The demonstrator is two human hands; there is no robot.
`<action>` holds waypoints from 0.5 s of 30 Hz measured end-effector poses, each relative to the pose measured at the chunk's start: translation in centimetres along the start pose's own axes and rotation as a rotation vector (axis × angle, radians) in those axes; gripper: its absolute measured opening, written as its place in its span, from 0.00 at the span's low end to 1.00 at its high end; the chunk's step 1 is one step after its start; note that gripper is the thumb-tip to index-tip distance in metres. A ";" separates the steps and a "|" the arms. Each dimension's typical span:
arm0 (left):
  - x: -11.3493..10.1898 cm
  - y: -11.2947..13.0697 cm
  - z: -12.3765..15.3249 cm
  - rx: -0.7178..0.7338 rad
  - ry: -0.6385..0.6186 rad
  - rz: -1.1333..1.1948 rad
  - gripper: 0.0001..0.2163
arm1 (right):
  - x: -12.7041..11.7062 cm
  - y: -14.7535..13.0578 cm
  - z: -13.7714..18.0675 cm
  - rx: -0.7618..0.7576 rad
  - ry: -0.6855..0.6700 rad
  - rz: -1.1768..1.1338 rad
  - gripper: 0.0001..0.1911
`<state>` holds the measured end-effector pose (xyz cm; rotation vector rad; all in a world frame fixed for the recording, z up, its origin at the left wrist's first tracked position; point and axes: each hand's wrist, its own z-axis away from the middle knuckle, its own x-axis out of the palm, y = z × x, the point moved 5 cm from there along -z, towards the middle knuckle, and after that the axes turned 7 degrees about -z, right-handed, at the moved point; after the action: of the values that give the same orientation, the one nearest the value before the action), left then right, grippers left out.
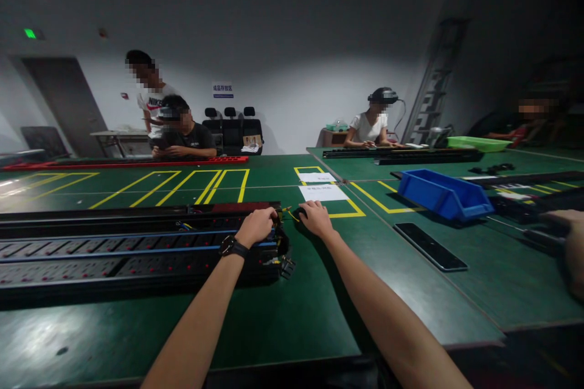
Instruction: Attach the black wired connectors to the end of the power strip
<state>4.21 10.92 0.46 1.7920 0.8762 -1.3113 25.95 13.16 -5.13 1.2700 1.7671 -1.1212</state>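
Note:
Long black power strips with rows of sockets and red dots lie side by side on the green table. At their right end, my left hand, with a black watch on the wrist, has its fingers bent over the rear strip's end; what they pinch is hidden. Just to the right, my right hand is closed around a small black part. A yellow-green wire runs between that part and the strip end. Loose wires and a black connector stick out of the front strip's end.
Right of my hands lie a phone and a blue bin. White paper sheets lie on yellow-taped outlines ahead. A co-worker's hand shows at the right edge. Across the table, people sit near more strips and a green tray.

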 end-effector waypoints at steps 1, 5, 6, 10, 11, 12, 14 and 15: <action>0.0 0.0 0.0 -0.001 0.000 -0.001 0.16 | 0.0 -0.1 0.0 -0.002 -0.004 -0.001 0.22; 0.0 0.0 0.0 -0.001 0.002 -0.007 0.16 | 0.3 0.1 -0.1 0.050 -0.031 -0.012 0.25; 0.0 0.0 0.0 -0.001 0.002 -0.006 0.16 | 0.4 0.2 -0.1 0.081 -0.040 -0.019 0.26; -0.1 0.0 0.1 -0.001 -0.002 0.006 0.16 | 0.5 1.0 -0.2 0.193 -0.044 -0.057 0.25; -0.1 0.0 0.1 -0.002 -0.004 0.008 0.16 | 0.4 1.2 -0.3 0.208 -0.032 -0.079 0.23; -0.1 0.0 0.1 -0.004 -0.006 0.009 0.16 | 0.4 1.3 -0.4 0.219 -0.016 -0.111 0.21; -0.2 0.0 0.1 -0.005 -0.009 0.007 0.16 | 0.5 1.6 -0.6 0.238 0.027 -0.200 0.19; -0.1 0.0 0.1 -0.003 -0.009 0.006 0.16 | 0.5 1.7 -0.7 0.247 0.052 -0.247 0.18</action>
<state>4.13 10.76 0.57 1.7843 0.8669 -1.3122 27.36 14.28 -5.75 1.2542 1.9078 -1.4962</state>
